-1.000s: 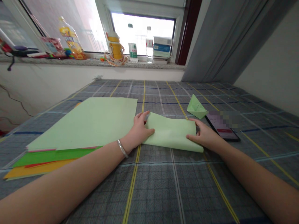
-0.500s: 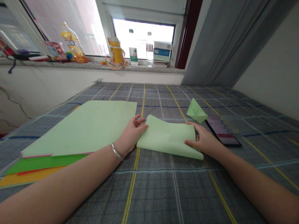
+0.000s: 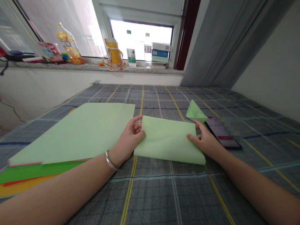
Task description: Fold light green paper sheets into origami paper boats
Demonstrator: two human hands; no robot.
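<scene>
A light green sheet of paper (image 3: 167,139), bent over on itself with a rounded front edge, lies between my two hands. My left hand (image 3: 131,134), with a silver bangle at the wrist, pinches its left edge between thumb and fingers. At the right edge, my right hand (image 3: 202,136) grips the sheet with the thumb on top. Just behind the right fingertips sits a small folded green paper shape (image 3: 195,112). Left of my left hand lies a stack of larger coloured sheets, a pale green sheet (image 3: 93,131) on top.
A phone (image 3: 223,132) lies right of my right hand on the checked cloth (image 3: 152,193). Along the windowsill (image 3: 145,71) stand an orange drink bottle (image 3: 70,45), a yellow flask (image 3: 114,53), clear bottles (image 3: 147,51) and boxes (image 3: 160,53). A grey curtain (image 3: 211,43) hangs at right.
The raised far left corner of the sheet has come down, and its back edges now run nearly straight. My left fingers have moved to the back left corner. The view has shifted slightly.
</scene>
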